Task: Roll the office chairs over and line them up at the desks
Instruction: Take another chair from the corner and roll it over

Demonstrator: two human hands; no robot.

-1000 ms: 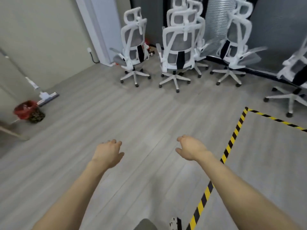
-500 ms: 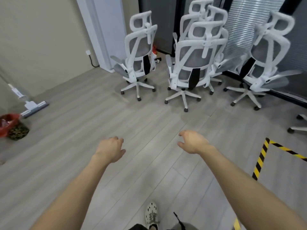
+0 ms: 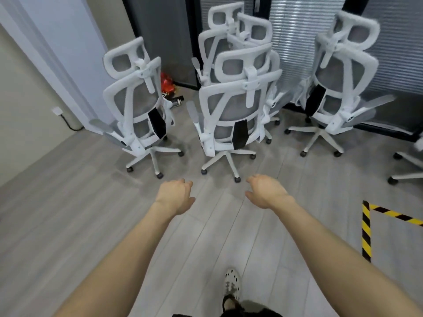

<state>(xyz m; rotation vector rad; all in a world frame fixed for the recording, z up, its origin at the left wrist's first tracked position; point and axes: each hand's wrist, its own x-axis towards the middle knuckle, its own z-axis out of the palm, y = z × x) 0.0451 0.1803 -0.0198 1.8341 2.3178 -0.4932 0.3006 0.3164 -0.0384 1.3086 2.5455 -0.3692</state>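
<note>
A: So, where are the person's hands?
B: Both reach forward over the grey plank floor (image 3: 68, 213). The left hand (image 3: 175, 197) has its fingers loosely curled and holds nothing; the right hand (image 3: 265, 193) is relaxed, thumb apart, and holds nothing either

A: And the office chairs?
B: Clustered at the far side, backs turned to the person. The middle chair (image 3: 235, 110) stands just beyond the hands, touched by neither. The left chair (image 3: 137, 106) is beside it near the pale wall, and the right chair (image 3: 338, 88) stands in front of the blinds (image 3: 295, 30). Two more chairs (image 3: 217, 46) show behind the middle one

A: Anything else?
B: Yellow-and-black tape (image 3: 366, 232) on the floor at the near right, a pale shoe (image 3: 232, 283) at the bottom, and something red (image 3: 166, 84) on the floor behind the left chair, too blurred to name
</note>
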